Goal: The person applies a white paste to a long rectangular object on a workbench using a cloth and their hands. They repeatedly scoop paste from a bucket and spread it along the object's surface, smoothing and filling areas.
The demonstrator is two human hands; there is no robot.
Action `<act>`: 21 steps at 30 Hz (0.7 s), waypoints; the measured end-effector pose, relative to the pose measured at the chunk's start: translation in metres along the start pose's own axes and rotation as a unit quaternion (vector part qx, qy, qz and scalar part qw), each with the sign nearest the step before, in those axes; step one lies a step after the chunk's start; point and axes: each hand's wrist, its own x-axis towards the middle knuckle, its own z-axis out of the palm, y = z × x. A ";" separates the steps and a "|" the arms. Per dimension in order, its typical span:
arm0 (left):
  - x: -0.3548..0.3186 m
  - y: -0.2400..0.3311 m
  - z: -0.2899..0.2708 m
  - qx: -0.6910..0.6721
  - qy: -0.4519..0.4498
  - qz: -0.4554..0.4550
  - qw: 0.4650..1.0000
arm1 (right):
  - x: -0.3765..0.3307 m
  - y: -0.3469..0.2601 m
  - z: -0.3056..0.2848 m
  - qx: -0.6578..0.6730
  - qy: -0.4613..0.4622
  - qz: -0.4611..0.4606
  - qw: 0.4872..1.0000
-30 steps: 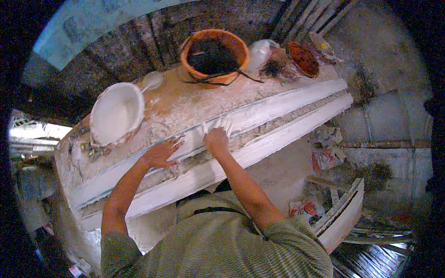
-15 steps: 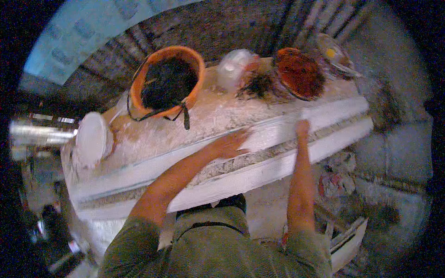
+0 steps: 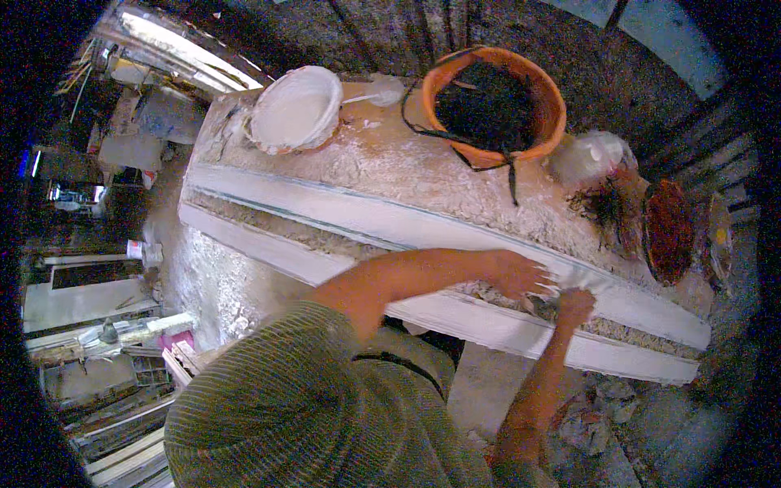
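Observation:
Two long white mouldings (image 3: 325, 202) lie side by side on a worktop dusted with white, a rough grey-brown groove between them. My left hand (image 3: 521, 275) rests on the far moulding with its fingers stretched toward the right and white residue on the fingertips. Close to those fingertips is my right hand (image 3: 578, 306), closed like a fist above the groove. What it grips, if anything, is hidden by the fingers. A small greyish patch shows between the two hands, too blurred to name.
Behind the mouldings stand a white-crusted bowl (image 3: 297, 110), an orange bucket (image 3: 553, 106) with dark contents and a black cord, a clear plastic bag (image 3: 590, 156), and a basin (image 3: 669, 232) of reddish-brown material. White lengths (image 3: 122, 464) are stacked at lower left.
My view has swung left, so the bowl and bucket sit farther right. My hands have come closer together; the right hand is now just beside the left fingertips.

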 end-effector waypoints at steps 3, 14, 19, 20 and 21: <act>-0.124 0.007 -0.028 0.039 0.040 0.015 0.998 | -0.037 -0.096 -0.056 0.087 -0.043 -0.015 0.995; -0.536 0.092 -0.104 0.129 -0.100 -0.316 0.935 | -0.193 -0.400 -0.276 0.338 -0.230 -0.248 0.878; -0.613 0.094 -0.119 0.169 -0.145 -0.322 0.920 | -0.244 -0.456 -0.313 0.346 0.031 -0.204 0.915; -0.615 0.092 -0.121 0.176 -0.146 -0.306 0.924 | -0.249 -0.462 -0.313 0.337 0.106 -0.192 0.916; -0.613 0.088 -0.122 0.183 -0.146 -0.289 0.928 | -0.249 -0.468 -0.313 0.339 0.111 -0.171 0.919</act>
